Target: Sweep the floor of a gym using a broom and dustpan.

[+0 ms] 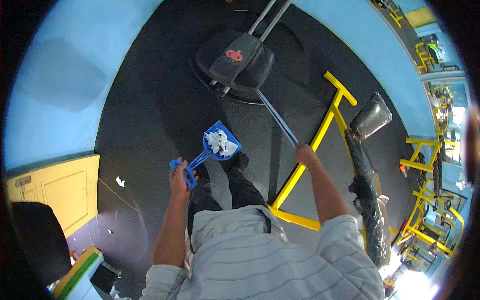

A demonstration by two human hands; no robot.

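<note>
My left hand grips the looped handle of a blue plastic dustpan, held in front of my legs. Crumpled white paper scraps lie in its pan. My right hand is closed around the upper end of a long thin stick, which slants away to the black padded seat of an ab exercise machine. The stick's far end is hidden at that seat. On the black floor to the left lies another white paper scrap, apart from the dustpan, with a smaller white bit nearer the desk.
A yellow metal frame stands beside my right arm, with a black wrapped punching bag or similar padded thing beyond it. A yellow door and blue wall are at left. More yellow gym equipment stands far right.
</note>
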